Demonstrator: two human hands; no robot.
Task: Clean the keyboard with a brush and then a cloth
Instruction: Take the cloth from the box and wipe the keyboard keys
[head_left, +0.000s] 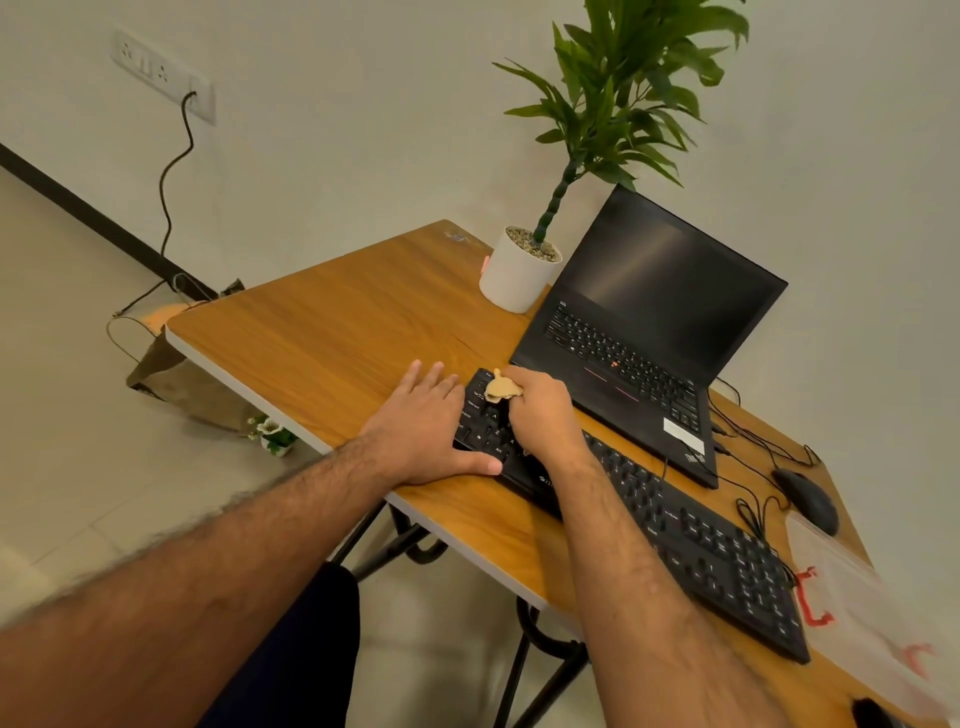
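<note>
Keyboard (675, 525) under flat, relaxed left hand (423, 431) and right hand's (543, 410) grip around tan cloth (500, 388); pebble-filled plant pot (511, 278) behind.

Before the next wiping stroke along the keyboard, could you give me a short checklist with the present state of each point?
1. Left hand steadies the keyboard at its left end: ok.
2. Right hand grips the tan cloth over the keys: ok.
3. Keys further right are free of objects: ok.
4. Laptop stands just behind the keyboard, little room: not ok.
5. Mouse cable lies near the keyboard's back edge: cannot tell if it will snag.
</note>
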